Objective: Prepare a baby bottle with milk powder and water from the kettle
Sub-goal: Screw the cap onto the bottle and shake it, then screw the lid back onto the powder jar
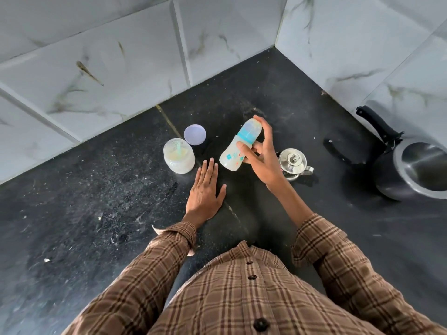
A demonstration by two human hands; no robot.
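Looking down at: I see a dark speckled surface (96, 189) in a corner of white marbled wall tiles (121, 56).
Jar: the open powder jar (179, 155) holds pale powder and a scoop; its lid (195, 134) lies just behind.
Kettle: the small steel kettle (294, 164) is lidded, right of the bottle.
Pan: the dark pan (411, 170) stands far right.
Right hand: my right hand (262, 158) grips the capped baby bottle (238, 147), tilted above the surface.
Left hand: my left hand (205, 194) lies flat, fingers straight.

Black pressure cooker (408, 165) on dark countertop (96, 201), beside marble-tiled wall (108, 56).
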